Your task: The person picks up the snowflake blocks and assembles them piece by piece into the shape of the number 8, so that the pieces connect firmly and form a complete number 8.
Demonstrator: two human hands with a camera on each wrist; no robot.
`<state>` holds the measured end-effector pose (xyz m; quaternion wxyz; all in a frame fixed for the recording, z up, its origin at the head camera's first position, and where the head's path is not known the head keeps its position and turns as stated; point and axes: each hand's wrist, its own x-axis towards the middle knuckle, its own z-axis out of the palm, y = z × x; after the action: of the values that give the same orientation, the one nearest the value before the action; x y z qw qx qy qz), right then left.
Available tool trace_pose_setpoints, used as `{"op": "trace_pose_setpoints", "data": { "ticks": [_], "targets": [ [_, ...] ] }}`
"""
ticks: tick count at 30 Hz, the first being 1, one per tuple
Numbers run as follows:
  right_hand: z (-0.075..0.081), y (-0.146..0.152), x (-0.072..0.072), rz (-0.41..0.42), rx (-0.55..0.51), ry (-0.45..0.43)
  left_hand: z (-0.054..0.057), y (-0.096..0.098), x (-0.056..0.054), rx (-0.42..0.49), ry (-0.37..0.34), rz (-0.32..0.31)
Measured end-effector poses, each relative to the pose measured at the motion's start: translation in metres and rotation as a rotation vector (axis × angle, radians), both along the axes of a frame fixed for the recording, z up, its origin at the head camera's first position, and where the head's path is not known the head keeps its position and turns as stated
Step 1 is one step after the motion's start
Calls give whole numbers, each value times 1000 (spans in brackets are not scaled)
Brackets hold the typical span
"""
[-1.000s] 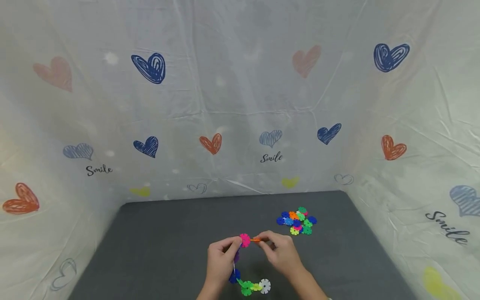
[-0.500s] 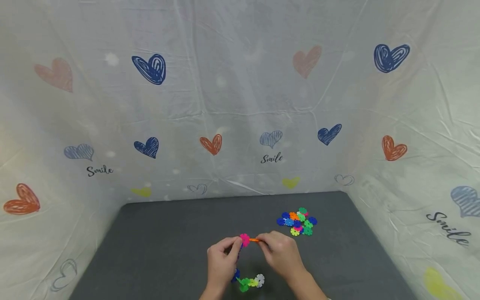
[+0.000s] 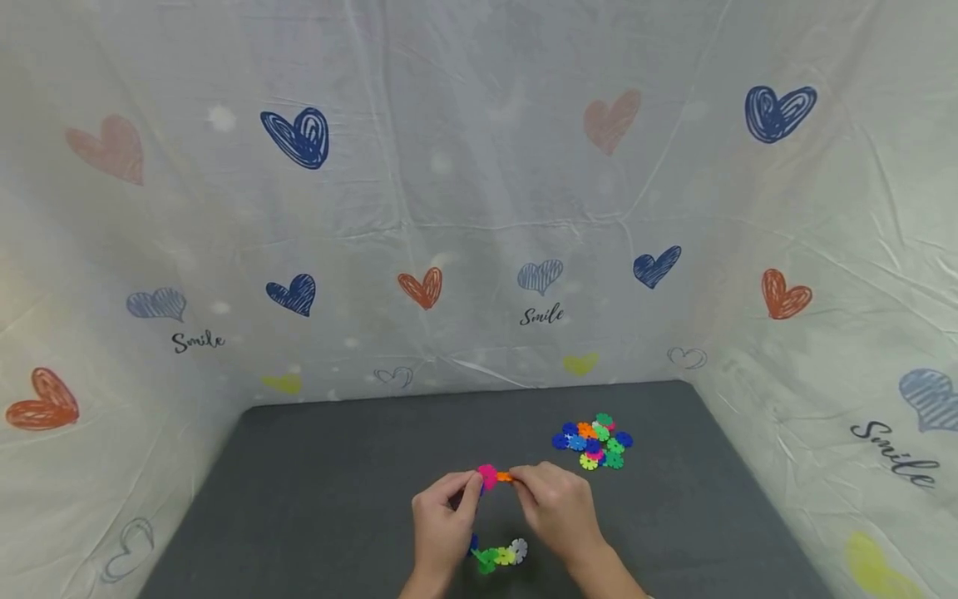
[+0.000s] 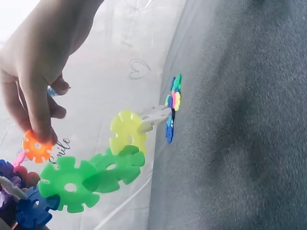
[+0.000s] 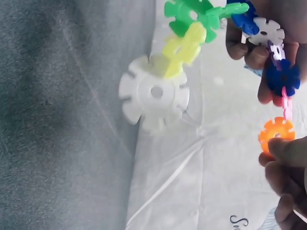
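Observation:
My left hand point(image 3: 443, 520) pinches a chain of notched plastic snowflake discs right beside the pink disc point(image 3: 487, 477). My right hand point(image 3: 557, 507) pinches the orange snowflake disc point(image 5: 277, 134) between thumb and fingers. In the right wrist view the orange disc meets the edge of the pink one, which joins a dark blue disc point(image 5: 283, 78). From the left hand the chain hangs down through purple, white and blue discs to the green disc point(image 4: 69, 184), the yellow disc point(image 4: 125, 132) and the white end disc point(image 5: 154, 93). My left fingers partly hide its middle in the head view.
A loose pile of multicoloured snowflake discs point(image 3: 591, 441) lies on the dark grey table point(image 3: 337, 466), beyond my right hand. Pale cloth point(image 3: 479, 191) printed with hearts surrounds the table at the back and sides.
The orange disc has turned from edge-on to show more of its face and sits closer to the pink disc. The hanging end of the chain has swung slightly left and up.

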<state>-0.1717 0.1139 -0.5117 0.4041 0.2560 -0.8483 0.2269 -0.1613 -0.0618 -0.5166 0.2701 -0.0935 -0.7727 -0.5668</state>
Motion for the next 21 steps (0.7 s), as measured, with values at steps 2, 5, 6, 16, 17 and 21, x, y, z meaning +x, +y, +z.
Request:
{"op": "trace_pose_setpoints", "data": {
  "ticks": [2, 5, 6, 16, 17, 21],
  "targets": [
    [0, 1, 0, 35, -32, 21, 0, 0, 0, -28, 41, 12],
    [0, 3, 0, 90, -69, 54, 1, -1, 0, -64, 93, 11],
    [0, 4, -1, 102, -81, 61, 0, -1, 0, -74, 107, 6],
    [2, 5, -1, 155, -56, 86, -1, -1, 0, -91, 137, 4],
    [2, 5, 0, 155, -51, 84, -1, 0, 0, -94, 147, 6],
    [3, 4, 1, 166, -20, 123, -1, 2, 1, -124, 164, 12]
  ]
}}
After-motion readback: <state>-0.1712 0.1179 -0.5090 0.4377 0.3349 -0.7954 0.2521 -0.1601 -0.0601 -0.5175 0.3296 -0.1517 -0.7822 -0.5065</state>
